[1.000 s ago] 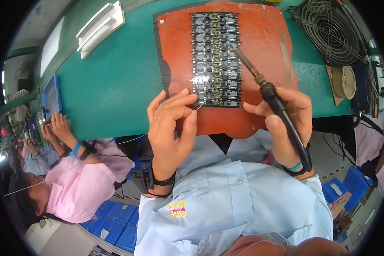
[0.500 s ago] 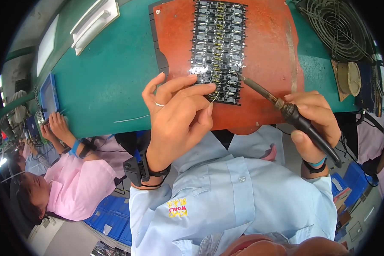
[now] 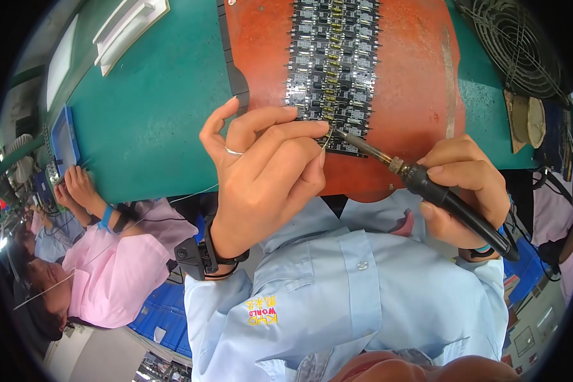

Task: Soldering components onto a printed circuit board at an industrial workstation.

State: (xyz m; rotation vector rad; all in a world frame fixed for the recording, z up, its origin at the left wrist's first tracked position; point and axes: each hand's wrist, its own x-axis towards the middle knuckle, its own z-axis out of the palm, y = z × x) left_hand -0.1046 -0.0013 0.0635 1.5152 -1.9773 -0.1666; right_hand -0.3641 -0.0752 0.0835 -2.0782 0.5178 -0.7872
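Note:
A long black panel of circuit boards (image 3: 334, 63) lies on the orange-red mat (image 3: 414, 76). At its near end, my left hand (image 3: 267, 165) pinches a thin solder wire (image 3: 326, 140) between thumb and fingertips, with the fingers over the panel's lower left. The wire's tail trails off to the left behind the hand. My right hand (image 3: 468, 184) is closed round the black handle of a soldering iron (image 3: 449, 200). The iron's tip points left over the near rows, close beside the wire's end. Whether the tip touches a joint is too small to tell.
The mat lies on a green tabletop (image 3: 153, 108). A round fan with a wire guard (image 3: 516, 48) stands at the far right beside a round tan pad (image 3: 528, 124). A white holder (image 3: 130, 32) and blue tray (image 3: 67, 137) are at left. A co-worker in a pink sleeve (image 3: 118, 267) works there.
The iron's tip has moved left and nearer me, from the panel's right side to beside the solder wire. My left hand keeps its pinch. The whole view has shifted slightly.

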